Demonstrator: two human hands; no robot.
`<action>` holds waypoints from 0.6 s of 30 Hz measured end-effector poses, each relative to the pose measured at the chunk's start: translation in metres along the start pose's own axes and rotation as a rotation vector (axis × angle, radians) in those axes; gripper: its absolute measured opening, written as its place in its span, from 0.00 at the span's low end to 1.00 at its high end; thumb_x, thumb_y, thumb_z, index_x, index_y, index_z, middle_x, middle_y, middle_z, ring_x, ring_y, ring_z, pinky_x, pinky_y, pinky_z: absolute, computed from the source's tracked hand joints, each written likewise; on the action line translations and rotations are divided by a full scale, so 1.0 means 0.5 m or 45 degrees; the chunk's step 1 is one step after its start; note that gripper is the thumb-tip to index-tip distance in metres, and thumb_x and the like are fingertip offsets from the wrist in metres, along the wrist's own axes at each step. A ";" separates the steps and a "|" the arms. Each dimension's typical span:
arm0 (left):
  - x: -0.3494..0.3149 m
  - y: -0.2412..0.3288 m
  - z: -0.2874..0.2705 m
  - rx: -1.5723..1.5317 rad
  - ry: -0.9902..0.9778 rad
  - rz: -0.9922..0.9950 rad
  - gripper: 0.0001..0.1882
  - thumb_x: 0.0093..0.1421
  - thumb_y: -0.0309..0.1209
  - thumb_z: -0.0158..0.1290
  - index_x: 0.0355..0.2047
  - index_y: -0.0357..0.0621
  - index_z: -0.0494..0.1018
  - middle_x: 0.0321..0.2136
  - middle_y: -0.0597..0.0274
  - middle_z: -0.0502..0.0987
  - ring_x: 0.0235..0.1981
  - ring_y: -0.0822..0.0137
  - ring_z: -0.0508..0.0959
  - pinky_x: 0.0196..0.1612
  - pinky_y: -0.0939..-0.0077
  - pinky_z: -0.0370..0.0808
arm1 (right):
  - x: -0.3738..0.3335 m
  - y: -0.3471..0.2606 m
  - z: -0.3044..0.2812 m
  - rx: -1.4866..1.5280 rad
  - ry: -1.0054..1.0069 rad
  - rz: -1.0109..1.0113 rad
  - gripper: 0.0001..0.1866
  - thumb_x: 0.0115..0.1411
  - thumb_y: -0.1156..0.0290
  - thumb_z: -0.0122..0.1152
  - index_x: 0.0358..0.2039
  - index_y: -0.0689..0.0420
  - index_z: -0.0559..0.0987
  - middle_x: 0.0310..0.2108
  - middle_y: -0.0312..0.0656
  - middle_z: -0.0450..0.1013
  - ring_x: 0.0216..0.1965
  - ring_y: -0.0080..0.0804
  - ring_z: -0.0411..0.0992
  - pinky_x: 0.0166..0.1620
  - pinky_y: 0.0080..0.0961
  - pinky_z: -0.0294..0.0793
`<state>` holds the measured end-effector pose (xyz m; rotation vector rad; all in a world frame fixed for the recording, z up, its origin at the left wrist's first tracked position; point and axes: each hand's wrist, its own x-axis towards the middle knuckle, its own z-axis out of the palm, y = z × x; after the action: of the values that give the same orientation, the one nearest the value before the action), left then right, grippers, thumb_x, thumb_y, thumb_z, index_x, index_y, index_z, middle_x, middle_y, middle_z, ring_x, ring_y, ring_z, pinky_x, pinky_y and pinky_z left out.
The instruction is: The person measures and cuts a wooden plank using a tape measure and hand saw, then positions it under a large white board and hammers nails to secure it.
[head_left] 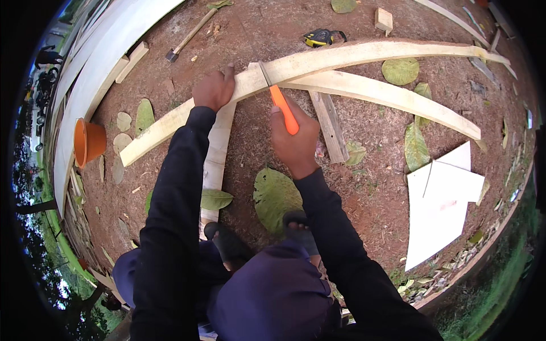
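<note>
A long pale wooden beam (352, 54) runs across in front of me, from the lower left up to the far right. My left hand (214, 90) grips it left of the blade, with the fingers curled over it. In my right hand (297, 136) is a handsaw with an orange handle (284, 109). Its narrow metal blade (265, 74) lies across the beam, just right of my left hand. Beneath the beam are a second beam (381, 98) slanting off to the right and a plank (219, 142) reaching toward my feet.
A yellow and black tape measure (318, 37), a wooden block (384, 20) and a hammer (190, 37) lie beyond the beam. An orange bucket (90, 142) stands left, near long pale boards (108, 51). White sheets (441, 219) lie right; large leaves (277, 199) dot the soil.
</note>
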<state>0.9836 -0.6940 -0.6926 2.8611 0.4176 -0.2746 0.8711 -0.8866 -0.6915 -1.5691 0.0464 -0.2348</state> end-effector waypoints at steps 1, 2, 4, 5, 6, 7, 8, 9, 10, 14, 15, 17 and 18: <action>-0.004 -0.006 -0.001 0.036 -0.004 -0.072 0.41 0.70 0.60 0.33 0.46 0.32 0.80 0.45 0.27 0.79 0.51 0.31 0.78 0.58 0.44 0.69 | -0.008 -0.002 -0.002 -0.065 -0.001 -0.035 0.19 0.64 0.71 0.61 0.53 0.67 0.79 0.23 0.48 0.76 0.23 0.26 0.74 0.29 0.29 0.73; -0.007 -0.008 0.003 0.037 -0.001 -0.070 0.41 0.70 0.60 0.33 0.46 0.32 0.80 0.46 0.27 0.78 0.51 0.31 0.77 0.59 0.44 0.69 | -0.012 -0.003 -0.008 -0.075 -0.001 -0.069 0.19 0.65 0.71 0.61 0.53 0.67 0.79 0.24 0.48 0.76 0.24 0.26 0.75 0.29 0.29 0.73; -0.009 -0.007 0.017 0.037 0.001 -0.064 0.42 0.69 0.61 0.34 0.47 0.31 0.80 0.47 0.27 0.78 0.52 0.32 0.77 0.60 0.44 0.68 | -0.011 -0.008 -0.028 -0.103 0.001 -0.138 0.18 0.65 0.71 0.61 0.53 0.67 0.79 0.25 0.47 0.78 0.25 0.26 0.75 0.30 0.29 0.74; -0.014 0.015 0.000 -0.046 -0.063 -0.050 0.41 0.69 0.60 0.34 0.48 0.31 0.80 0.47 0.27 0.78 0.53 0.32 0.77 0.60 0.44 0.68 | -0.002 -0.013 -0.041 -0.098 -0.021 -0.089 0.17 0.66 0.72 0.60 0.52 0.67 0.80 0.27 0.45 0.79 0.26 0.23 0.74 0.31 0.27 0.74; -0.018 0.026 -0.004 -0.048 -0.023 -0.031 0.41 0.70 0.60 0.34 0.46 0.31 0.80 0.46 0.27 0.79 0.52 0.32 0.78 0.59 0.44 0.70 | 0.002 -0.016 -0.047 -0.092 -0.021 -0.075 0.17 0.66 0.72 0.60 0.52 0.67 0.80 0.27 0.44 0.78 0.26 0.22 0.73 0.31 0.26 0.73; -0.013 0.036 -0.003 -0.049 0.016 -0.011 0.40 0.70 0.59 0.33 0.45 0.31 0.80 0.44 0.27 0.79 0.50 0.32 0.78 0.58 0.44 0.71 | 0.009 -0.018 -0.051 -0.087 -0.022 -0.060 0.17 0.66 0.72 0.60 0.52 0.67 0.80 0.26 0.43 0.77 0.26 0.21 0.72 0.31 0.25 0.73; -0.007 0.031 0.002 -0.047 0.053 0.002 0.40 0.70 0.59 0.33 0.44 0.32 0.81 0.43 0.27 0.80 0.49 0.33 0.79 0.57 0.45 0.72 | 0.014 -0.022 -0.050 -0.079 -0.028 -0.040 0.16 0.66 0.73 0.60 0.52 0.67 0.80 0.26 0.42 0.77 0.26 0.20 0.71 0.31 0.24 0.72; 0.015 0.025 0.008 -0.006 0.129 0.056 0.39 0.70 0.58 0.33 0.43 0.33 0.81 0.42 0.28 0.80 0.48 0.33 0.80 0.56 0.46 0.73 | 0.026 -0.028 -0.048 -0.088 -0.040 0.017 0.16 0.66 0.73 0.60 0.52 0.66 0.80 0.25 0.40 0.75 0.27 0.18 0.69 0.31 0.22 0.71; 0.033 0.016 0.013 0.000 0.082 0.058 0.39 0.70 0.58 0.33 0.43 0.33 0.81 0.41 0.28 0.80 0.47 0.33 0.80 0.55 0.46 0.73 | 0.037 -0.029 -0.041 -0.081 -0.041 0.029 0.16 0.66 0.73 0.60 0.52 0.66 0.80 0.25 0.40 0.75 0.27 0.18 0.69 0.31 0.22 0.71; 0.072 0.038 0.037 0.034 0.084 0.118 0.36 0.71 0.56 0.34 0.43 0.35 0.81 0.42 0.31 0.81 0.45 0.33 0.80 0.52 0.44 0.74 | 0.081 -0.012 -0.040 -0.095 -0.034 0.017 0.16 0.66 0.72 0.60 0.52 0.66 0.80 0.25 0.39 0.75 0.27 0.19 0.69 0.31 0.23 0.71; 0.074 0.035 0.049 0.038 0.089 0.135 0.35 0.71 0.54 0.34 0.44 0.35 0.80 0.44 0.32 0.80 0.46 0.32 0.80 0.52 0.43 0.74 | 0.082 -0.009 -0.042 -0.112 -0.033 -0.007 0.17 0.66 0.72 0.60 0.52 0.65 0.80 0.26 0.39 0.76 0.27 0.19 0.69 0.31 0.23 0.72; 0.085 0.022 0.070 0.055 0.112 0.203 0.34 0.71 0.53 0.34 0.43 0.34 0.80 0.44 0.33 0.80 0.46 0.33 0.79 0.53 0.43 0.74 | 0.072 -0.007 -0.049 -0.166 -0.040 -0.001 0.18 0.66 0.72 0.61 0.54 0.65 0.80 0.27 0.40 0.77 0.27 0.20 0.70 0.32 0.24 0.72; 0.092 0.004 0.074 0.074 0.126 0.243 0.34 0.71 0.52 0.34 0.42 0.34 0.81 0.42 0.33 0.81 0.45 0.34 0.80 0.53 0.44 0.74 | 0.049 -0.011 -0.051 -0.197 -0.056 0.038 0.18 0.66 0.72 0.61 0.54 0.65 0.79 0.27 0.40 0.77 0.28 0.20 0.71 0.33 0.24 0.73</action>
<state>1.0220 -0.6935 -0.7377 2.9528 0.1538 -0.1120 0.8897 -0.9161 -0.6836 -1.7255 0.0542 -0.1766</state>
